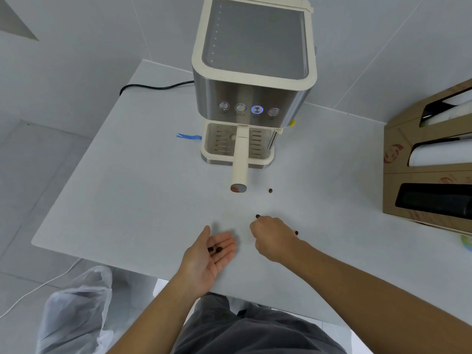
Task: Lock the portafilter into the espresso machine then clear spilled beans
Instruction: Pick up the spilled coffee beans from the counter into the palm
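Note:
The cream and steel espresso machine point(251, 80) stands at the back of the grey table point(127, 190). The portafilter sits in it, its cream handle point(240, 162) pointing straight toward me. My left hand point(212, 254) lies palm up near the front edge, cupped, with two dark coffee beans point(215, 249) in it. My right hand point(273, 238) is curled palm down on the table, fingertips touching a bean point(257, 216). Another bean point(296, 233) lies beside its wrist, and one bean point(270, 190) lies to the right of the handle's end.
A brown cardboard dispenser point(429, 159) with rolls stands at the table's right edge. A black power cord point(153, 86) runs left from the machine. A blue tape strip point(189, 136) lies left of the drip tray. A clear plastic bag point(74, 310) hangs below the table's front left.

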Action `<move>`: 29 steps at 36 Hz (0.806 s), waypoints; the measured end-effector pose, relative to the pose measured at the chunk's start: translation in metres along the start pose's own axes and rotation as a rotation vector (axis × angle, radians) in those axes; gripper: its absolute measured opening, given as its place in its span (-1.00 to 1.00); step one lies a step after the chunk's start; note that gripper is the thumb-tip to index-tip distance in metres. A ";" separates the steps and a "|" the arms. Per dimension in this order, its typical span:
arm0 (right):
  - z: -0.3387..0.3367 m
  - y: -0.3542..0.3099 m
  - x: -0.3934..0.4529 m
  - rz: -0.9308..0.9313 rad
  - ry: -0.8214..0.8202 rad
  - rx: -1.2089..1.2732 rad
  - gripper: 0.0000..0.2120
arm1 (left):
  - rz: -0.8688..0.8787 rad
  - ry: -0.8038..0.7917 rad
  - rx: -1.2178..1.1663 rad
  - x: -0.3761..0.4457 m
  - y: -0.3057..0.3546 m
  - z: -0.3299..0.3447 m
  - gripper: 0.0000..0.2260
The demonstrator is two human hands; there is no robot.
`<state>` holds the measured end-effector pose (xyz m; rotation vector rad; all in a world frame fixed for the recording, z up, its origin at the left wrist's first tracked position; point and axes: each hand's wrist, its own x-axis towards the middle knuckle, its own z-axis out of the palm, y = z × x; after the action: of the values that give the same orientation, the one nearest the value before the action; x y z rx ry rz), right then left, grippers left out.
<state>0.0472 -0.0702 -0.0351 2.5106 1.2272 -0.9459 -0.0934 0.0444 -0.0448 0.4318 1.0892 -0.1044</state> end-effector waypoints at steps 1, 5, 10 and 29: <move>0.000 0.000 0.000 0.004 0.004 -0.001 -0.65 | 0.000 0.001 0.002 0.000 0.000 0.000 -0.53; 0.001 -0.001 0.000 0.020 0.013 0.002 -0.66 | 0.009 0.007 0.009 0.000 0.001 -0.001 -0.53; 0.001 -0.004 -0.002 0.032 0.046 0.016 -0.65 | 0.011 0.009 0.018 0.000 0.002 -0.001 -0.53; -0.009 0.007 -0.012 0.155 0.111 0.514 -0.86 | 0.006 0.016 0.028 0.005 -0.002 0.006 -0.52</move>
<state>0.0516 -0.0788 -0.0214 3.0310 0.8804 -1.2225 -0.0865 0.0410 -0.0469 0.4619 1.1036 -0.1118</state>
